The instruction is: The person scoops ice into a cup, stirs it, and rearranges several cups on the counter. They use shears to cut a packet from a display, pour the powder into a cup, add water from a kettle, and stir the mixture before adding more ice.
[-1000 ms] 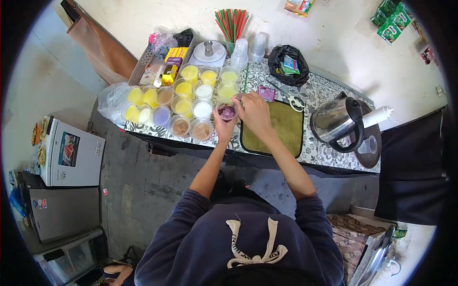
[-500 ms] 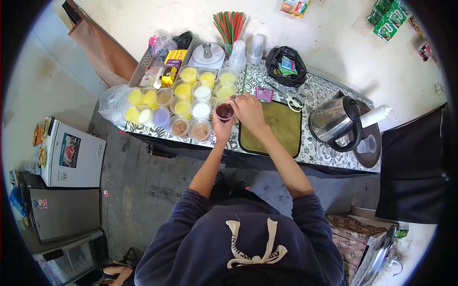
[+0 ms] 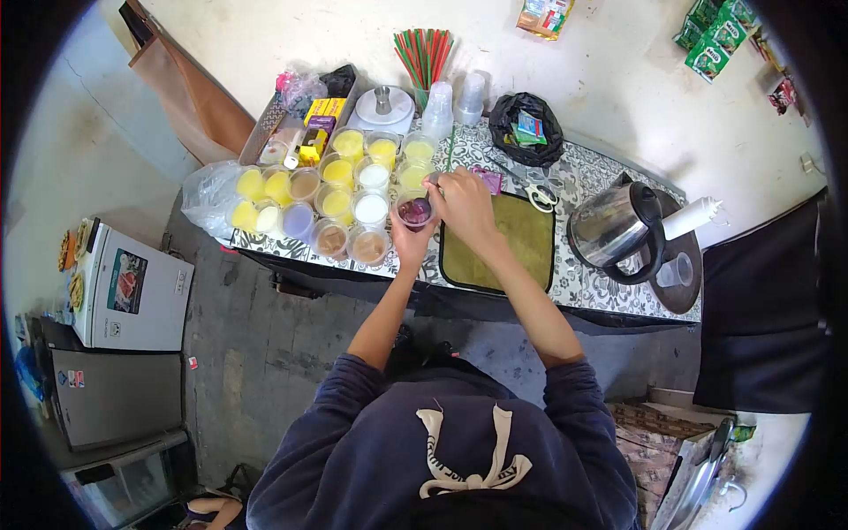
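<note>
No legible text anywhere.

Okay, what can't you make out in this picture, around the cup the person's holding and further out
All in the head view:
- Whatever the right hand pinches over the cup: hidden under its fingers.
- The cup's side and base: covered by the left hand wrapped round it.
- Print on the green packets: too small, and cut off by the dark lens edge.

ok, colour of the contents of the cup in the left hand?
Dark purple in the cup; head view.
</note>
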Demonstrator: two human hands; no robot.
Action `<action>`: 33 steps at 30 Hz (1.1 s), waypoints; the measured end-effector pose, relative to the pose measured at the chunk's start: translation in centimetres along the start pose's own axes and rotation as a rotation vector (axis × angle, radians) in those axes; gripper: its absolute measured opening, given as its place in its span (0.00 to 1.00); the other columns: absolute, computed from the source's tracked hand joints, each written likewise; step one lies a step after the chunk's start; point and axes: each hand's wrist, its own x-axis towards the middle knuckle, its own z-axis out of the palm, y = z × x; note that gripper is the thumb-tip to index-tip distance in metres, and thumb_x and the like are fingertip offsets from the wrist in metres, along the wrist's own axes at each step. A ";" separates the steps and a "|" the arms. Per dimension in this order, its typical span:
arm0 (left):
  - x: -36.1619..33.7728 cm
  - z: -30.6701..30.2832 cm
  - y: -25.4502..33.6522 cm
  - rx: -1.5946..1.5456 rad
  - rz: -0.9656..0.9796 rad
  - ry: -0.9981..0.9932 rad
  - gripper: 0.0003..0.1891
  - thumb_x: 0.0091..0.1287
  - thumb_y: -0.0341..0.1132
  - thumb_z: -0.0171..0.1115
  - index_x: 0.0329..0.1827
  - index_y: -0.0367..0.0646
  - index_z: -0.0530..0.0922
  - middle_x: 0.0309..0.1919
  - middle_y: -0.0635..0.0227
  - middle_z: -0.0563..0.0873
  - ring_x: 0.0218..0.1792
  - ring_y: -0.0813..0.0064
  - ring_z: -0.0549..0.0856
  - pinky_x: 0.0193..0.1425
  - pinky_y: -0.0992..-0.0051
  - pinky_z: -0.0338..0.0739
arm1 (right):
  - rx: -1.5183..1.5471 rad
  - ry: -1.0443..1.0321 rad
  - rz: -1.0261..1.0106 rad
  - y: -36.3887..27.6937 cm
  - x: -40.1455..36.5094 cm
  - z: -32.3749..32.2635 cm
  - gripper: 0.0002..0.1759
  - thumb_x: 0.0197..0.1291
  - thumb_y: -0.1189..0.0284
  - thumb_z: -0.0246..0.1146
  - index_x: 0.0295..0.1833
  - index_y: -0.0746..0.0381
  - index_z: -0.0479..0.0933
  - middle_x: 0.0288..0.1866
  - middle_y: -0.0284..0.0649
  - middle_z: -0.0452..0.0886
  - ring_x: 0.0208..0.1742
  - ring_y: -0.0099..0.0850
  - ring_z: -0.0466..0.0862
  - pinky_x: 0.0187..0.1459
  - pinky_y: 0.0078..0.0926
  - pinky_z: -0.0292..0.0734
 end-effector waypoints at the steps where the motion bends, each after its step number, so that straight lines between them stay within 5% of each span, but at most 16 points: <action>1: -0.1 0.1 1.0 0.084 0.064 0.039 0.39 0.45 0.29 0.75 0.60 0.34 0.62 0.50 0.53 0.76 0.50 0.60 0.78 0.54 0.67 0.73 | 0.006 0.031 -0.099 0.0 0.0 -0.2 0.08 0.56 0.68 0.60 0.34 0.60 0.82 0.29 0.40 0.81 0.34 0.37 0.78 0.37 0.35 0.72; 8: -0.1 0.2 2.3 0.022 0.084 0.065 0.38 0.46 0.27 0.72 0.62 0.35 0.62 0.50 0.54 0.75 0.51 0.60 0.78 0.56 0.67 0.72 | -0.064 -0.101 -0.307 0.9 -1.8 1.6 0.08 0.54 0.67 0.62 0.37 0.55 0.84 0.34 0.29 0.84 0.38 0.27 0.75 0.40 0.28 0.67; 20: 0.0 -0.1 2.4 0.122 0.108 0.038 0.34 0.50 0.27 0.71 0.60 0.33 0.63 0.50 0.54 0.74 0.51 0.62 0.77 0.56 0.69 0.71 | 0.002 -0.103 0.163 1.6 -1.3 3.2 0.11 0.57 0.66 0.59 0.32 0.63 0.81 0.25 0.47 0.79 0.33 0.41 0.79 0.39 0.41 0.71; 23: -0.1 0.0 2.3 0.111 0.084 0.031 0.36 0.50 0.28 0.71 0.61 0.33 0.62 0.51 0.53 0.74 0.52 0.62 0.76 0.57 0.68 0.71 | 0.090 -0.002 0.122 1.1 -0.9 1.8 0.11 0.56 0.65 0.61 0.33 0.62 0.82 0.24 0.50 0.76 0.28 0.46 0.77 0.34 0.42 0.71; 33: 0.0 -0.1 1.8 0.087 0.077 0.040 0.37 0.48 0.26 0.71 0.62 0.35 0.61 0.50 0.53 0.75 0.51 0.60 0.77 0.57 0.67 0.70 | 0.038 -0.055 -0.226 0.2 -1.0 0.6 0.08 0.57 0.68 0.60 0.34 0.58 0.83 0.33 0.33 0.84 0.36 0.30 0.76 0.38 0.29 0.67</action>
